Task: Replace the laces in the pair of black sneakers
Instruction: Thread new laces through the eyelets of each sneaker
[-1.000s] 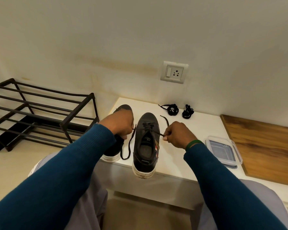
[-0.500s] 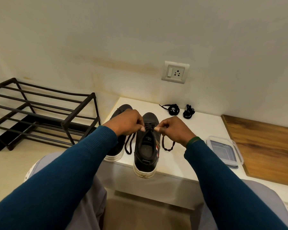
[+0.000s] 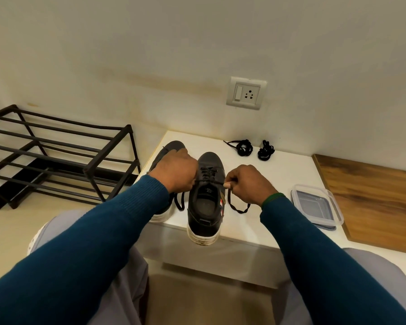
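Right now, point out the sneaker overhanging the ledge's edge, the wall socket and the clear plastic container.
sneaker (image 3: 211,160): head view, on its toe cap.
wall socket (image 3: 246,93): head view, on the plate's centre.
clear plastic container (image 3: 314,206): head view, on its flat middle.

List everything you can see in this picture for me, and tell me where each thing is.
sneakers: 2, black with white soles, side by side on the bench, heels towards the person
lace: 1, black, threaded in the right sneaker, ends held
spare laces: 2 bundles, black, back of the bench
bench: 1, white, against the wall
box: 1, clear plastic, right end of the bench
wood panel: 1, brown, right of the box
rack: 1, black metal, left of the bench
socket: 1, white, on the wall
trousers: grey, bottom
sleeves: 2, blue
wristband: 1, green, right wrist
left hand: grips a lace end
right hand: pinches the other end
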### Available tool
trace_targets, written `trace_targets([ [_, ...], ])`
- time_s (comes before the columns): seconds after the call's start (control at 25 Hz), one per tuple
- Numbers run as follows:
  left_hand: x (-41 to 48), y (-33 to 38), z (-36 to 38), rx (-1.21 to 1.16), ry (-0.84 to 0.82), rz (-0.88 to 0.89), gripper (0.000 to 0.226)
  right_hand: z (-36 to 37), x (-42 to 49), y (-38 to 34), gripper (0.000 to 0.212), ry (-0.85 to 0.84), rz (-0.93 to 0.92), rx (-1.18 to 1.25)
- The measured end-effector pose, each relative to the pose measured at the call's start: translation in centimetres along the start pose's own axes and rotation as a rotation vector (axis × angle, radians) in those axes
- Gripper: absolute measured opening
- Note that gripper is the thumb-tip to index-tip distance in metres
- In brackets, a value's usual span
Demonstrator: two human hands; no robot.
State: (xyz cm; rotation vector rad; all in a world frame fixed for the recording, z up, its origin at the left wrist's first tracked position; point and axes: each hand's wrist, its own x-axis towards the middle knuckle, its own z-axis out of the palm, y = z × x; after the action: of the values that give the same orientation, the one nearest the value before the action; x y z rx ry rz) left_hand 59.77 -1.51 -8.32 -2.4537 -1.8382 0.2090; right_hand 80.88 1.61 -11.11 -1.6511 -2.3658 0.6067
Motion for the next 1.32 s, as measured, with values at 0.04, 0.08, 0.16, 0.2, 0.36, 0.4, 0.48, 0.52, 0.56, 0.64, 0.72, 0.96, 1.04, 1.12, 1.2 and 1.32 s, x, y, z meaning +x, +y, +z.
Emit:
trace_targets([
  [0.04, -0.1, -0.4, 0.0, -0.107, -0.023, 0.002, 0.021, -0.4, -0.1, 0.2, 0.013, -0.033, 0.008, 0.034],
  [0.08, -0.3, -0.9, -0.1, -0.291, -0.062, -0.013, 0.020, -0.9, -0.1, 0.3, 0.021, -0.067, 0.027, 0.075],
  [0.16, -0.8, -2.0, -0.4, -0.718, -0.085, -0.053, 0.023, -1.9, -0.6, 0.7, 0.030, -0.126, 0.075, 0.333],
  [0.2, -0.9, -2.2, -0.5, -0.916, -0.044, -0.085, 0.028, -2.4, -0.8, 0.7, 0.030, -0.147, 0.088, 0.604],
  [0.36, -0.3, -0.9, -0.4, -1.626, 0.074, -0.149, 0.031, -2.5, 0.0, -0.2, 0.015, -0.186, 0.049, 1.458],
  [0.4, 0.1, -0.5, -0.2, -1.713, 0.078, -0.139, 0.030, -2.3, 0.2, -0.6, 0.012, -0.189, 0.026, 1.495],
  [0.48, 0.5, 0.0, 0.0, -1.832, 0.108, -0.140, 0.025, -1.9, 0.6, -1.4, 0.011, -0.169, 0.018, 1.502],
  [0.52, 0.7, 0.2, 0.0, -1.880, 0.149, -0.164, 0.023, -1.7, 0.8, -1.8, 0.011, -0.142, 0.051, 1.507],
  [0.56, 0.9, 0.3, 0.1, -1.913, 0.199, -0.195, 0.023, -1.7, 1.0, -2.3, 0.014, -0.101, 0.098, 1.512],
  [0.64, 1.3, 0.3, 0.2, -1.965, 0.262, -0.227, 0.023, -1.6, 1.3, -3.0, 0.020, 0.019, 0.169, 1.441],
  [0.72, 1.6, 0.4, 0.1, -1.974, 0.255, -0.190, 0.018, -1.4, 1.5, -3.8, 0.018, 0.088, 0.152, 1.324],
  [0.96, 2.0, 0.4, 0.1, -1.845, 0.237, -0.067, 0.010, -1.2, 1.2, -5.4, 0.022, 0.171, 0.030, 1.168],
  [1.04, 2.2, 0.0, -0.3, -1.779, 0.203, -0.057, 0.012, -0.9, 1.4, -5.3, 0.021, 0.211, -0.014, 1.044],
  [1.12, 2.3, -0.3, -0.5, -1.803, 0.162, -0.112, 0.031, -0.8, 1.5, -5.0, 0.018, 0.234, -0.033, 0.921],
  [1.2, 2.2, -0.3, -0.7, -1.837, 0.081, -0.144, 0.038, -0.7, 1.6, -4.9, 0.015, 0.251, -0.058, 0.840],
  [1.32, 2.2, 0.1, -0.6, -1.860, 0.061, -0.187, 0.031, -0.4, 1.9, -4.5, 0.019, 0.239, -0.110, 0.759],
])
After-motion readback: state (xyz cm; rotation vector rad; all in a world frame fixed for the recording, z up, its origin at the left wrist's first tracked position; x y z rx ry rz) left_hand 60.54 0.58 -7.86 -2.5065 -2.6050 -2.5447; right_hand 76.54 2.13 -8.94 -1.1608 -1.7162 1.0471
